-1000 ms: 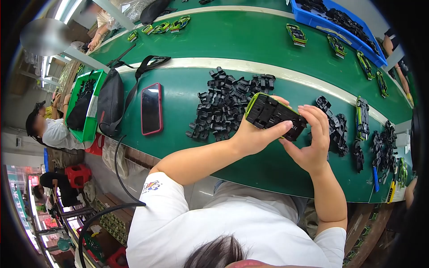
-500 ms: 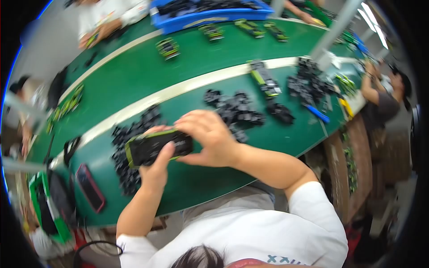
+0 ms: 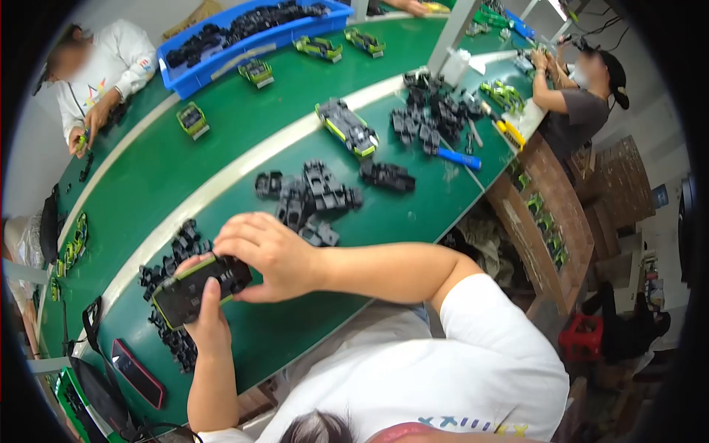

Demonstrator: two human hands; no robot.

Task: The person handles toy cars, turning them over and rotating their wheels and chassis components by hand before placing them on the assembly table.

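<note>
A toy car with a lime-green edge is held between my two hands, its black underside facing up. My left hand grips it from below, the thumb pressed flat on the black underside. Around the car's right end my right hand is closed, fingers curled over the far edge and thumb at the near one. Black plastic parts lie on the table just beyond and beneath the car. To the right sits a second heap of black parts.
Another upturned toy car lies farther off beside a loose black part. A blue-handled tool rests near the table edge. At left is a red-edged phone. Several cars and a blue bin line the far side. Co-workers sit around.
The view has swung to the right, so the table and my hands appear farther left. My hands still grip the toy car, which is now tilted with its right end higher in view.
</note>
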